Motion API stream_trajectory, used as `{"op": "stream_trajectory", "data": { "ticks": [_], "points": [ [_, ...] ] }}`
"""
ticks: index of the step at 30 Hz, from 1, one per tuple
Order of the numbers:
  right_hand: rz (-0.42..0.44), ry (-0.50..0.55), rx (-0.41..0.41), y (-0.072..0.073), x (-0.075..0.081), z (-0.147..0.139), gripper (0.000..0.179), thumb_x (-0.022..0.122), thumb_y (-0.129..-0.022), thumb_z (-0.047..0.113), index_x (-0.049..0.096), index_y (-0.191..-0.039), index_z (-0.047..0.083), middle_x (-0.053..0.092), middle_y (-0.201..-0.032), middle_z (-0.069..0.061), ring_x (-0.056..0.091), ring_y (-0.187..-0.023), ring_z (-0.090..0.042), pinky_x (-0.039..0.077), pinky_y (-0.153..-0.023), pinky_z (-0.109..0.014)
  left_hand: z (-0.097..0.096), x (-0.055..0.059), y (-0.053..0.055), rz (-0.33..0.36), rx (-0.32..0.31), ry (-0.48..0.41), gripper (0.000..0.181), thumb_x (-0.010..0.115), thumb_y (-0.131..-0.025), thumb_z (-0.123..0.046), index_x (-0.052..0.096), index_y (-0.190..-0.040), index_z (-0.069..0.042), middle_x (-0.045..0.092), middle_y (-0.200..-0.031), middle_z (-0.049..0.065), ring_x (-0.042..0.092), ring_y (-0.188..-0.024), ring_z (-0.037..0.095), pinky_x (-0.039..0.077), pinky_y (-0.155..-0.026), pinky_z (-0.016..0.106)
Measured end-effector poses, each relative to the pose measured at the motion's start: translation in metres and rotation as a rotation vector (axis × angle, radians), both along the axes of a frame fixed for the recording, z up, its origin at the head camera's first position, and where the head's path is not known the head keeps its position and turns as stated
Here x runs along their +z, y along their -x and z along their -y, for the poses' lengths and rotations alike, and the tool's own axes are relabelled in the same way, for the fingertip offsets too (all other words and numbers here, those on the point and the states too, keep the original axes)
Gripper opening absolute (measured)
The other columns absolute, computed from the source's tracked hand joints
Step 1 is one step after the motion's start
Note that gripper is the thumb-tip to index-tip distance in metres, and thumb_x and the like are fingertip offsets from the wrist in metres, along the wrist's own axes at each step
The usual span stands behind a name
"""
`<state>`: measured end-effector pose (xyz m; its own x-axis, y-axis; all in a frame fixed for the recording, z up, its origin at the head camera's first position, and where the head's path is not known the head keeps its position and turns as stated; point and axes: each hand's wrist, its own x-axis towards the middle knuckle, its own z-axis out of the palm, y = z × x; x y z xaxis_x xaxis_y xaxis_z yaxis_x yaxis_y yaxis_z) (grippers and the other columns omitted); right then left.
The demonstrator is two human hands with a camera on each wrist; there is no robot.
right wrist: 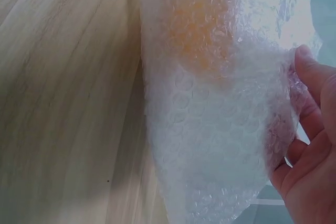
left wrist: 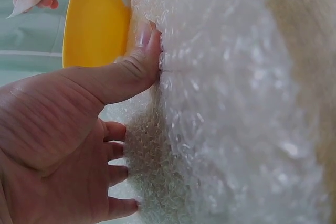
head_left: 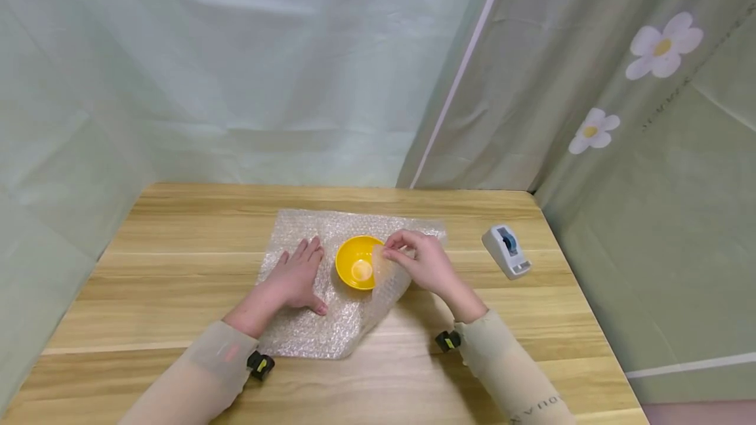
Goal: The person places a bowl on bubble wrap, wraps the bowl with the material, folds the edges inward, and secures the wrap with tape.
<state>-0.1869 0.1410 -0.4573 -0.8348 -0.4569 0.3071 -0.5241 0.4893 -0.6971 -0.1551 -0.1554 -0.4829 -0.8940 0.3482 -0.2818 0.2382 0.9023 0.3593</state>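
A yellow bowl [head_left: 350, 261] stands upright on a sheet of bubble wrap [head_left: 295, 340] spread over the table. My left hand [head_left: 297, 277] presses on the sheet left of the bowl, fingers spread; in the left wrist view its thumb [left wrist: 131, 74] touches the wrap near the bowl [left wrist: 97, 22]. My right hand [head_left: 422, 261] pinches the sheet's near right corner between thumb and fingers, lifted and folded over the bowl's right side. In the right wrist view the raised bubble wrap [right wrist: 210, 124] hangs from the right hand [right wrist: 312, 129], and the bowl shows through it as an orange-yellow patch.
A white tape dispenser [head_left: 506, 252] with a blue roll sits on the wooden table [head_left: 189, 228], right of the wrap. Pale green curtains [head_left: 266, 71] hang behind the table and along both sides, with white flowers printed on the right one.
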Motion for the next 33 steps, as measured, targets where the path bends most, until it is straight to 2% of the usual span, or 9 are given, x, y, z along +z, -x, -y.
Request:
{"op": "stream_trajectory", "data": {
  "ticks": [16, 22, 26, 30, 33],
  "points": [
    [0.006, -0.006, -0.067, 0.001, -0.003, 0.007, 0.009, 0.084, -0.095, 0.022, 0.078, -0.098, 0.016, 0.078, -0.098, 0.007, 0.070, -0.097, -0.017, 0.060, -0.085, -0.040, -0.001, 0.003, 0.001, 0.025, 0.003, -0.017, 0.133, 0.101, -0.066, -0.043, 0.027, -0.162, 0.012, 0.005, -0.174, 0.030, 0.005, -0.160, 0.051, 0.009, -0.124, 0.073],
    [0.006, -0.044, -0.103, 0.001, -0.006, 0.009, 0.009, 0.083, -0.096, 0.024, 0.078, -0.099, 0.017, 0.078, -0.101, 0.005, 0.069, -0.098, -0.020, 0.058, -0.085, -0.041, -0.001, 0.004, 0.000, 0.028, 0.008, -0.020, 0.133, 0.101, -0.066, -0.042, 0.027, -0.162, 0.011, 0.004, -0.175, 0.029, 0.004, -0.161, 0.051, 0.008, -0.124, 0.072],
    [0.001, -0.077, -0.117, 0.003, -0.008, 0.012, 0.009, 0.081, -0.097, 0.025, 0.077, -0.101, 0.017, 0.078, -0.107, 0.002, 0.068, -0.107, -0.023, 0.056, -0.094, -0.044, -0.001, 0.003, 0.000, 0.024, 0.006, -0.010, 0.133, 0.101, -0.066, -0.043, 0.027, -0.163, 0.011, 0.004, -0.174, 0.029, 0.005, -0.160, 0.051, 0.009, -0.124, 0.073],
    [-0.021, -0.112, -0.112, 0.005, -0.011, 0.016, 0.011, 0.079, -0.099, 0.026, 0.075, -0.099, 0.016, 0.077, -0.120, -0.003, 0.066, -0.120, -0.029, 0.049, -0.110, -0.048, -0.001, 0.003, 0.000, 0.022, 0.006, -0.002, 0.133, 0.101, -0.066, -0.044, 0.028, -0.163, 0.011, 0.005, -0.174, 0.030, 0.006, -0.160, 0.051, 0.010, -0.124, 0.073],
    [-0.030, -0.151, -0.120, 0.006, -0.013, 0.019, 0.013, 0.078, -0.100, 0.028, 0.074, -0.097, 0.016, 0.074, -0.129, -0.005, 0.063, -0.127, -0.031, 0.046, -0.115, -0.049, -0.001, 0.003, 0.001, 0.027, 0.008, -0.006, 0.133, 0.101, -0.066, -0.043, 0.028, -0.163, 0.011, 0.005, -0.175, 0.029, 0.006, -0.161, 0.051, 0.010, -0.124, 0.073]
  ]
}}
